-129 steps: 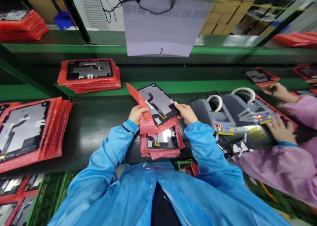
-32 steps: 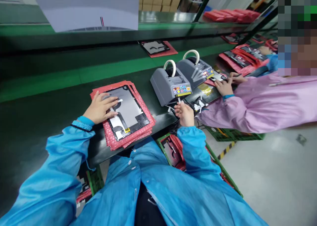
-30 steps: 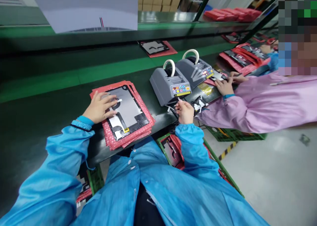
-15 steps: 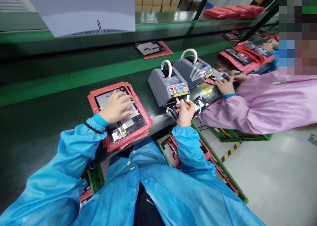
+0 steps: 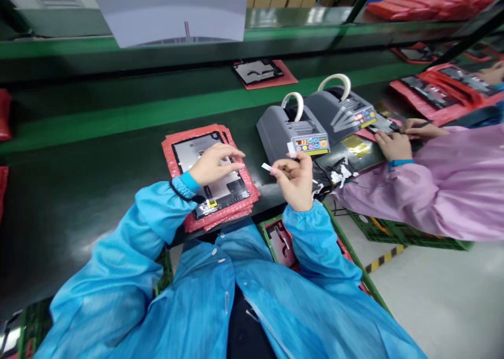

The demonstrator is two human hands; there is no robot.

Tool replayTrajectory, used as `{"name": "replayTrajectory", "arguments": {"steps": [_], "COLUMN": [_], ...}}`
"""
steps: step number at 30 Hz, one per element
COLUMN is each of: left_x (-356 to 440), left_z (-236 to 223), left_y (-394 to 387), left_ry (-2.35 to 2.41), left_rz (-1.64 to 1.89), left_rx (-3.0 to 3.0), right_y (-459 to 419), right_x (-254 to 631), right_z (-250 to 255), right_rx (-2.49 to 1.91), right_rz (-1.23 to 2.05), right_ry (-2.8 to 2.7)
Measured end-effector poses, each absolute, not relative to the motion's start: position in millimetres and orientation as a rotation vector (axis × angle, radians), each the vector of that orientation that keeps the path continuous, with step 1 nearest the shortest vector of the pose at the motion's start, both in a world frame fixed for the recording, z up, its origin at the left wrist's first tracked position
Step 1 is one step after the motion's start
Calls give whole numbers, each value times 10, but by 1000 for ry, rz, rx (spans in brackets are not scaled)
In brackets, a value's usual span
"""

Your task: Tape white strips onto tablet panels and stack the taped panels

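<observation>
My left hand [image 5: 218, 163] is over a flat tablet-like panel [image 5: 224, 188], its fingers stretched out to the right and holding nothing. Whether it touches the panel I cannot tell. Black and silver parts and a small yellow-edged label show on the panel, which lies on a stack of red bubble-wrap sheets [image 5: 173, 151]. In front of the nearer grey tape dispenser [image 5: 271, 133], my right hand [image 5: 299, 186] pinches two short strips of white tape. One strip [image 5: 266, 167] sticks out at the thumb; the other strip [image 5: 291, 149] stands up at a fingertip.
A second tape dispenser [image 5: 338, 117] is beside the first. Scraps of tape on black material [image 5: 340, 175] hang by the table edge. Another panel [image 5: 258, 71] lies farther back. At right, a co-worker's hands [image 5: 396, 144] handle a panel. Green crates [image 5: 378, 296] stand below.
My right hand has come away from the dispenser's front towards the left, carrying the tape strips. My left hand has shifted right across the panel, and the view has turned left.
</observation>
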State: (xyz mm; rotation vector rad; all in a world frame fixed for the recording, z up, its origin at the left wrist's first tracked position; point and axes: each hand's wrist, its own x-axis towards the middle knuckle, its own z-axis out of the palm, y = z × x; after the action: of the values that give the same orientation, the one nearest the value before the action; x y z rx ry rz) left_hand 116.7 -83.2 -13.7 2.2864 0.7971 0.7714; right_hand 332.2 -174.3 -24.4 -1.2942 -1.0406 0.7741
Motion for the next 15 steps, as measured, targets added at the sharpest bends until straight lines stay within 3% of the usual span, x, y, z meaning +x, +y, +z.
{"name": "replayTrajectory", "arguments": {"steps": [4, 15], "left_x": [1219, 1040], "left_z": [-121, -164], "left_y": [-850, -911], "left_ry": [756, 1147], "left_rz": [803, 751], "left_rx": [2258, 1821], "right_y": [-1568, -1126], "right_x": [3046, 3011], "right_z": [-127, -380], "right_rx": [-1240, -1182], "right_rz": [973, 1108], "right_ry": [-1271, -1392]}}
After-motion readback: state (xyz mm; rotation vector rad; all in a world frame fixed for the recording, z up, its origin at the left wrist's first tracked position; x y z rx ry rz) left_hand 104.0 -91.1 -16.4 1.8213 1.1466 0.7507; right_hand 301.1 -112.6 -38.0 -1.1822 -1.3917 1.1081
